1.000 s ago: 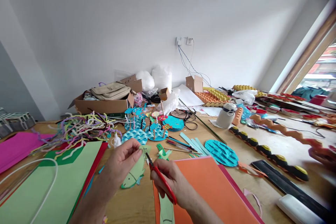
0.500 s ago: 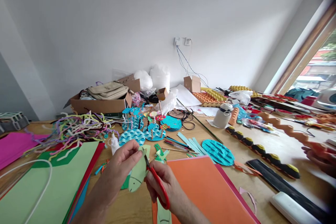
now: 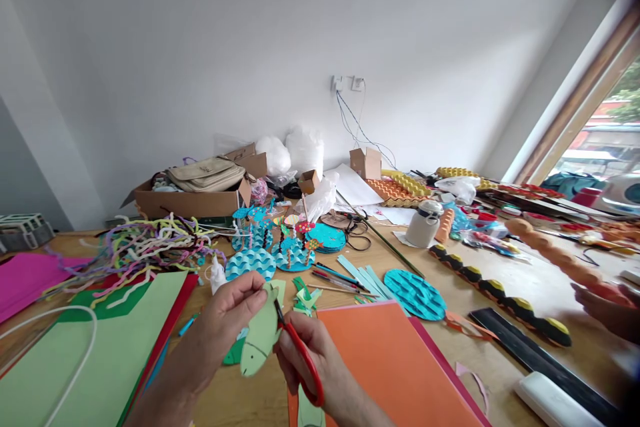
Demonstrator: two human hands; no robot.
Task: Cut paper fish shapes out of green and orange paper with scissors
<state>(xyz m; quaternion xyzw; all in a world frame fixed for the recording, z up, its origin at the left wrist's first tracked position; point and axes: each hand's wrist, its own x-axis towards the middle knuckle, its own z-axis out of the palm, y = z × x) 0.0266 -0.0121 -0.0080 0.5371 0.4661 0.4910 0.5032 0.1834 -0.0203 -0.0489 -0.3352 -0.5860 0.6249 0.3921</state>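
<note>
My left hand (image 3: 227,320) pinches the tail end of a light green paper fish (image 3: 259,333), which hangs head down with a drawn eye and gill line. In my right hand (image 3: 313,347) are red-handled scissors (image 3: 304,363), their dark blades against the fish's right edge near the tail. Below my right hand another light green paper piece with drawn lines (image 3: 311,410) lies on an orange sheet (image 3: 380,360). Behind the fish, a darker green paper piece (image 3: 234,351) rests on the table. Green paper scraps (image 3: 304,297) lie just beyond my hands.
Light green sheets (image 3: 65,353) are stacked at left beside tangled pipe cleaners (image 3: 160,247). Blue wavy discs (image 3: 250,263), pens (image 3: 340,277) and a grey-white jar (image 3: 424,223) stand or lie farther back. At right, another person's hand (image 3: 607,310) holds an orange egg-carton strip (image 3: 560,257).
The fish has tilted slightly, its head shifting left and down, while the scissors stay at its edge. At right, the other person's egg-carton strip has turned and shifted.
</note>
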